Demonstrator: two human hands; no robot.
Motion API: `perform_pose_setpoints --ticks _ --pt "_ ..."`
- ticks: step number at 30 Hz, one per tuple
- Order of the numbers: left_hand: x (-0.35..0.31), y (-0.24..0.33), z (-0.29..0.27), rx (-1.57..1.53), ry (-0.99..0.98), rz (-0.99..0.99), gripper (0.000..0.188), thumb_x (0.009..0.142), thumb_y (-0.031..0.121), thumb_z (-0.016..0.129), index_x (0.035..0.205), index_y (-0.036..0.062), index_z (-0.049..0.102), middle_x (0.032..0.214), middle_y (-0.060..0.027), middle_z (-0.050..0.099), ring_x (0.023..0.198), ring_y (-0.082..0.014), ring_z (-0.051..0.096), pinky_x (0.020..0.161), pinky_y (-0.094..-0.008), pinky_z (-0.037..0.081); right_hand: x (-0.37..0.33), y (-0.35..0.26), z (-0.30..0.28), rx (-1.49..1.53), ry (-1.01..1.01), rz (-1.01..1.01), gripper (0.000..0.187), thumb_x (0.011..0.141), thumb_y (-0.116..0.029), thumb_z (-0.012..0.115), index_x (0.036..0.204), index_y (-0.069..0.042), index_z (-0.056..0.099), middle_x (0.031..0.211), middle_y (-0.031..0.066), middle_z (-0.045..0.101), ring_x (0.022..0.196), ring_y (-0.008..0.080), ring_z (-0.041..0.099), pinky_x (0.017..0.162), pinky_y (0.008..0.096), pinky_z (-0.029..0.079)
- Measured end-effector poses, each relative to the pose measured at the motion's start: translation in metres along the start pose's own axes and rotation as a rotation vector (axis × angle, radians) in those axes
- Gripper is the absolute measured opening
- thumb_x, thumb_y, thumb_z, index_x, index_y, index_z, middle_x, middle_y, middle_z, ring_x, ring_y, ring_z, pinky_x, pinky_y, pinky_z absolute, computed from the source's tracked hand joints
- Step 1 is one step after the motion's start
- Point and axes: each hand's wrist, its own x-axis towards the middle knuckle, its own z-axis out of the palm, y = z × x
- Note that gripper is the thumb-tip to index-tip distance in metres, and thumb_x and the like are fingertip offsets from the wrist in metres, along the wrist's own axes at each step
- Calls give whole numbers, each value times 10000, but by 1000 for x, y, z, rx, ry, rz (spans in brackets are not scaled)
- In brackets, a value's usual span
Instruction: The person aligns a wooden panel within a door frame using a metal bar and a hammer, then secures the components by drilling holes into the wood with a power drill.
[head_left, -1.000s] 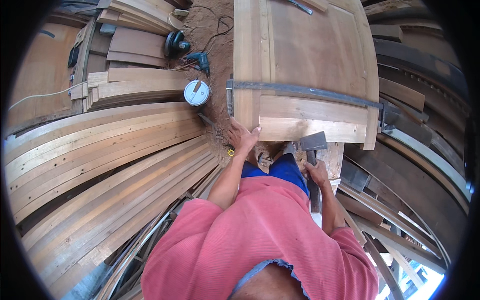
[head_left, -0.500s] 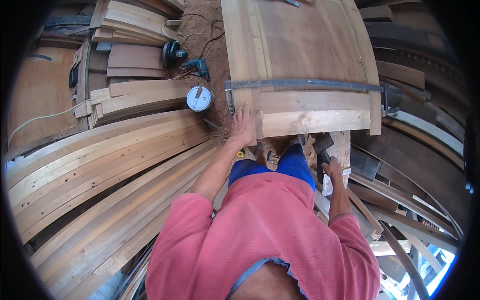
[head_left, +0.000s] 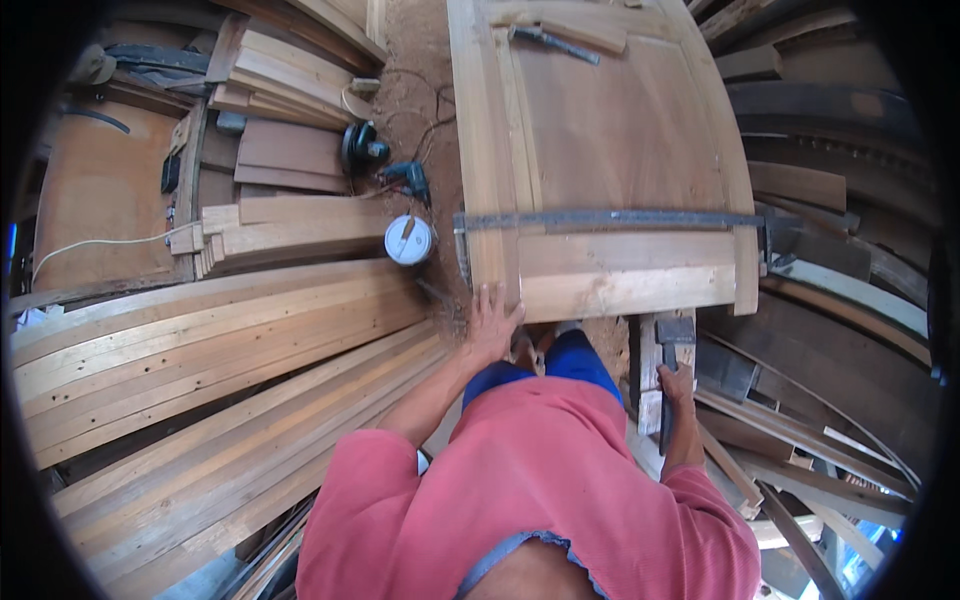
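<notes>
A panelled wooden door (head_left: 620, 140) lies flat in front of me, its near end close to my legs. My left hand (head_left: 491, 322) rests on its near left corner, fingers spread. Across the door, a long metal bar clamp (head_left: 620, 218) spans from the left edge to the right. Lower right of the door, my right hand (head_left: 677, 384) is closed round the handle of a dark, block-headed mallet (head_left: 675, 330). The mallet's head points away from me, beside a pale wooden support, apart from the door. A hammer (head_left: 553, 43) lies on the door's far part next to a wood offcut (head_left: 585, 36).
Stacked long boards (head_left: 230, 350) fill the left side. A white bucket (head_left: 408, 240) with a brush on its lid stands left of the door, near a green power drill (head_left: 408, 180) and corded tool (head_left: 362, 147). More timber (head_left: 800, 420) crowds the right.
My view has tipped forward, so the door sits lower in it and the hammer shows fully. The mallet has turned from slanted to nearly straight ahead. My left hand stays on the door's corner.
</notes>
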Motion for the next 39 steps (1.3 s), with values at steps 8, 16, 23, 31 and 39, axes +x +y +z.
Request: perform_pose_setpoints --ticks 8,16,23,31,39 --pt "10 6 -11 7 -140 -35 619 800 151 647 1409 232 572 1586 -354 216 1425 -655 174 1160 -692 221 47 12 -6 -567 46 74 685 806 -371 686 1340 36 554 1198 295 669 1117 444 660 955 471 544" --pt "23 7 -10 29 -191 -84 490 826 244 622 1317 241 632 1545 -374 286 1396 -678 204 1130 -696 276 86 26 24 -589 -13 148 499 759 -112 704 1250 -95 615 1203 223 685 1134 387 672 917 487 566" --pt "54 13 -58 -216 101 -425 870 718 427 813 1428 35 498 1549 -371 270 1446 -524 231 1184 -614 180 74 -55 -23 -445 259 69 558 887 -335 598 1375 -76 524 1347 265 575 1266 435 557 1037 530 471" --pt "114 -17 -102 11 17 -439 1201 629 600 868 1573 125 297 1613 -336 110 1452 -493 207 1188 -617 118 69 -185 30 -434 166 -86 828 909 -488 633 1536 -35 339 1557 286 331 1376 479 405 1129 534 382" --pt "139 -66 -102 27 81 -249 997 737 467 819 1541 101 357 1598 -333 170 1401 -489 265 1153 -602 173 80 -184 64 -455 229 -64 1022 838 -484 746 1561 0 210 1593 334 137 1386 576 283 1125 584 358"
